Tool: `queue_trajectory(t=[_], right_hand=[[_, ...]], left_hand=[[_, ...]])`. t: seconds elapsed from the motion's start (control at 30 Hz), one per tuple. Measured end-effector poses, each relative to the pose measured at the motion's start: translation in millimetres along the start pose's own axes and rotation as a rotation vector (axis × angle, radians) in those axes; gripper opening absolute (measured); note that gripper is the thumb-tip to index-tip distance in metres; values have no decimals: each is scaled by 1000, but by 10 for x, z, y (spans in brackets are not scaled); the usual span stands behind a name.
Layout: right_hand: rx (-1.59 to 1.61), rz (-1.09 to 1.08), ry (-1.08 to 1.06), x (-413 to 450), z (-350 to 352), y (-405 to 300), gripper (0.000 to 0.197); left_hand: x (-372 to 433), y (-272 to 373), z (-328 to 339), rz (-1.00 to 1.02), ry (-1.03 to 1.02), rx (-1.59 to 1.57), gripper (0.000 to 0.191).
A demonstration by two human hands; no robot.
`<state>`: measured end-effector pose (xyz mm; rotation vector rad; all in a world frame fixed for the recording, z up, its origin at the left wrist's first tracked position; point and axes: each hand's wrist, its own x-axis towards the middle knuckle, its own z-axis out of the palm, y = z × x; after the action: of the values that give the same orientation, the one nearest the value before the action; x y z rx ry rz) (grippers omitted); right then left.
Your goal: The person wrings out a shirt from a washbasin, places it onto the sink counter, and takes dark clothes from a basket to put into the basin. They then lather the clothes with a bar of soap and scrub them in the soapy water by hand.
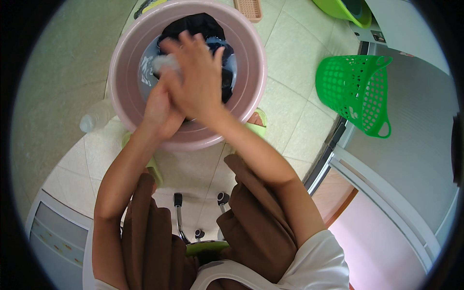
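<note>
A pink plastic basin [123, 90] on the floor holds cloudy water and dark, wet fabric [197, 25], black with some navy parts. My right hand [197, 74] is over the basin, its fingers spread and blurred, lying across my left hand. My left hand [161, 108] is beneath it, palm partly turned up, with its fingers mostly covered. Beside the fingers shows a small whitish blurred lump [166, 63]; whether it is foam, soap or something else, and whether the left hand holds it, I cannot tell.
A green perforated basket [349, 90] stands at the right by a door track. Translucent plastic bottle [96, 117] at left. Behind the basin are a pinkish plastic tray [249, 9] and a lime-green basin [340, 12]. My slippered feet [257, 121] flank the pink basin; chair legs [179, 217] show below.
</note>
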<state>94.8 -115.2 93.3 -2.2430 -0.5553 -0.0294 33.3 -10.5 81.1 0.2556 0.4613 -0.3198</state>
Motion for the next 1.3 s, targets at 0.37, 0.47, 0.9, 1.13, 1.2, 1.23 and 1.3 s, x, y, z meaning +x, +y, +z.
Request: queue_trajectory(t=[0.37,0.47,0.9,1.13,1.2,1.23,1.3], right_hand=[[159,91,-95,-283,189,122,65],[200,266,67,113,142,338,63],[42,217,-4,-21,31,228,70],[736,688,210,119,64,0,44],[1252,921,109,69,-13,90,41],[1259,925,102,42,-47,80,41],[1681,982,25,-18,-119,71,38]], left_hand=[[113,-57,192,-108,125,1,59],[152,-146,263,-32,156,39,58],[191,21,384,-10,127,-152,51],[244,2,258,64,81,-73,43],[316,28,137,104,60,-227,37],[327,97,91,110,67,-225,37],[345,214,22,117,-6,-265,31]])
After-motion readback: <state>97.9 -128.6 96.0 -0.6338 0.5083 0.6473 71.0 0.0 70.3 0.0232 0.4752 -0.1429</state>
